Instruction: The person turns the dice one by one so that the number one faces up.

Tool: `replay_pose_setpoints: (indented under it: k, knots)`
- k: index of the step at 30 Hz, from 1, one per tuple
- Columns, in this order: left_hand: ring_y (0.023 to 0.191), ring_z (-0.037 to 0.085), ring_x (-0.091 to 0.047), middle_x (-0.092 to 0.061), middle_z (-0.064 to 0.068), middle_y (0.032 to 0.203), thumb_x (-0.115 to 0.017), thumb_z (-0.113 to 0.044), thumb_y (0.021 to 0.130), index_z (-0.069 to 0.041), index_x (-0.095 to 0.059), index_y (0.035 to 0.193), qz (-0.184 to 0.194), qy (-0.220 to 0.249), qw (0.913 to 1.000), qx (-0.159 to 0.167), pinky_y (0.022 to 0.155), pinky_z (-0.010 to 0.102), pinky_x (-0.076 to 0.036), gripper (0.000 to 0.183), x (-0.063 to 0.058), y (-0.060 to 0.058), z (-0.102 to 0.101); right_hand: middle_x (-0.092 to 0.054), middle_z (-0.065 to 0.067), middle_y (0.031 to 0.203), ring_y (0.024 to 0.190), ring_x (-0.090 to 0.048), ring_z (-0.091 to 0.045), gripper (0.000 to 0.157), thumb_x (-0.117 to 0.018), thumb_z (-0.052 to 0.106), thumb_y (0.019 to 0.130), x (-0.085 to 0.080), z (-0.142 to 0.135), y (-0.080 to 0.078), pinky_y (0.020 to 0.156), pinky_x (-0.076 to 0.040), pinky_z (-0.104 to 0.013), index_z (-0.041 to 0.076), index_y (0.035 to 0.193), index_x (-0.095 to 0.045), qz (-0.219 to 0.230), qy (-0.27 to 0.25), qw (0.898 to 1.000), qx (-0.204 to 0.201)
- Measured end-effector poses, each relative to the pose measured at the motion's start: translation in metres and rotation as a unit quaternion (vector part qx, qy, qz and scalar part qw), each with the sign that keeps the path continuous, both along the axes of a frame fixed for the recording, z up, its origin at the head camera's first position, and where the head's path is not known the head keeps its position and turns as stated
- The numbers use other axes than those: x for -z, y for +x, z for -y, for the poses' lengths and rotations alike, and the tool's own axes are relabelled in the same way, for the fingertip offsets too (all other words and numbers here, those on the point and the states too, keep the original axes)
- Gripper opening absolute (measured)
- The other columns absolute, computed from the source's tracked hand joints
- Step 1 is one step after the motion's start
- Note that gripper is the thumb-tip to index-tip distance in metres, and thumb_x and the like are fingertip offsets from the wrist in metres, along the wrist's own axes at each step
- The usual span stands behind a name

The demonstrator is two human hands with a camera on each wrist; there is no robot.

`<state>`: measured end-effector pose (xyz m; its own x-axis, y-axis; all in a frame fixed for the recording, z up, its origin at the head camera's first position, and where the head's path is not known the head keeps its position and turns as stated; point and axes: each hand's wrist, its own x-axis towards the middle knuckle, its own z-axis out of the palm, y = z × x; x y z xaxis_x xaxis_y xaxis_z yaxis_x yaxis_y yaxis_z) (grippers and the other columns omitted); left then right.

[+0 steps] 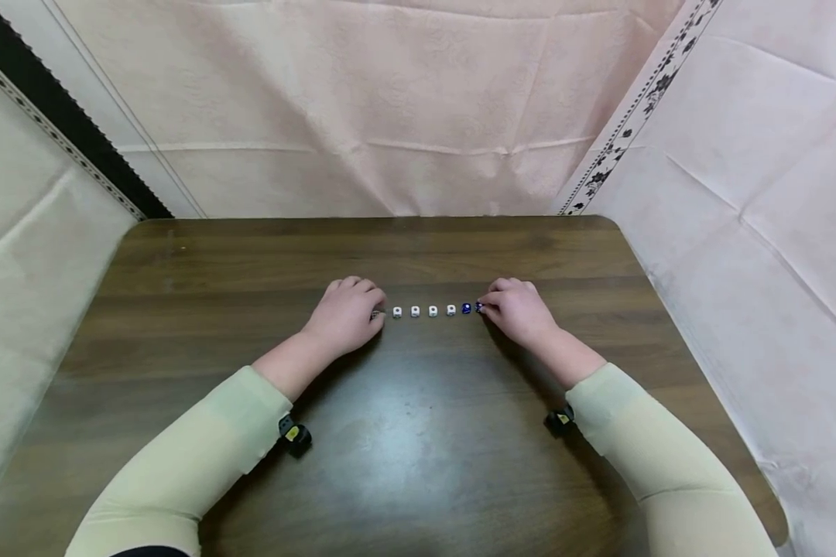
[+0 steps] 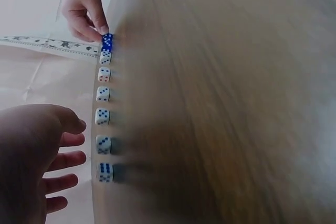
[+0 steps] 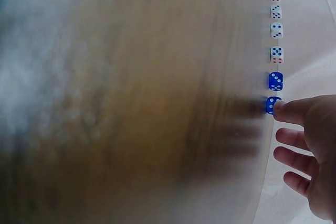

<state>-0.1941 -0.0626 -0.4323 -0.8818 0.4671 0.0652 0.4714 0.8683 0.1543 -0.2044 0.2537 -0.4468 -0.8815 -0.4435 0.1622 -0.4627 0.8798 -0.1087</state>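
A row of several small white dice (image 1: 415, 312) with dark pips runs across the table, ending at the right in two blue dice. My right hand (image 1: 519, 309) pinches the outermost blue die (image 3: 271, 105), its thumb over one face and the other fingers spread apart. Right beside it in the row sits the second blue die (image 3: 275, 81). At the opposite end, my left hand (image 1: 348, 313) is near the leftmost white die (image 2: 105, 172), which it partly covers in the head view. The left wrist view shows its fingers relaxed, with a gap between them and the dice.
The dice stand on a brown wood-grain table (image 1: 404, 433) with rounded far corners. A pale pink cloth (image 1: 418, 100) hangs behind it, and white cloths (image 1: 773, 193) flank the sides. Each sleeve cuff carries a small black camera (image 1: 295, 435).
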Motion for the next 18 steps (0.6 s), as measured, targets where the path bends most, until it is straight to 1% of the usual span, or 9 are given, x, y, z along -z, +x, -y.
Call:
replay_pose_setpoints:
  k: [4, 8, 14, 18]
  knots:
    - [0.119, 0.029, -0.044, -0.057, 0.003, 0.117, -0.054, -0.031, 0.09, -0.018, -0.063, 0.109, -0.005, -0.006, 1.0, -0.005, 0.101, 0.049, -0.029, 0.025, -0.003, 0.005, 0.009, -0.062, -0.001, 0.094, 0.088, -0.057, -0.022, 0.014, -0.067, 0.022, 0.084, -0.001, 0.0, 0.0, 0.079, -0.04, -0.044, 0.016, 0.095, -0.073, -0.011, -0.01, 1.0, -0.004]
    - [0.119, 0.028, -0.044, -0.058, 0.003, 0.116, -0.053, -0.032, 0.09, -0.019, -0.063, 0.108, -0.004, -0.007, 0.9999, -0.012, 0.101, 0.049, -0.029, 0.024, -0.004, 0.007, 0.018, -0.062, -0.002, 0.093, 0.087, -0.057, -0.023, 0.013, -0.067, 0.021, 0.084, -0.001, -0.001, 0.001, 0.078, -0.04, -0.043, 0.016, 0.094, -0.074, -0.012, -0.011, 1.0, -0.005]
    - [0.117, 0.029, -0.045, -0.058, 0.004, 0.115, -0.054, -0.029, 0.09, -0.019, -0.064, 0.104, -0.015, 0.006, 0.9998, -0.01, 0.1, 0.05, -0.029, 0.02, -0.004, 0.008, 0.028, -0.062, -0.003, 0.093, 0.087, -0.057, -0.023, 0.014, -0.067, 0.021, 0.084, -0.001, -0.001, 0.001, 0.077, -0.04, -0.044, 0.015, 0.095, -0.074, -0.013, -0.011, 1.0, -0.007]
    - [0.117, 0.03, -0.045, -0.059, 0.004, 0.114, -0.054, -0.029, 0.089, -0.018, -0.064, 0.104, -0.014, 0.006, 0.9999, -0.007, 0.1, 0.051, -0.029, 0.02, -0.003, 0.007, 0.031, -0.062, -0.003, 0.093, 0.087, -0.057, -0.024, 0.013, -0.067, 0.021, 0.084, 0.0, 0.001, 0.0, 0.076, -0.04, -0.045, 0.015, 0.094, -0.074, -0.015, -0.012, 1.0, -0.011]
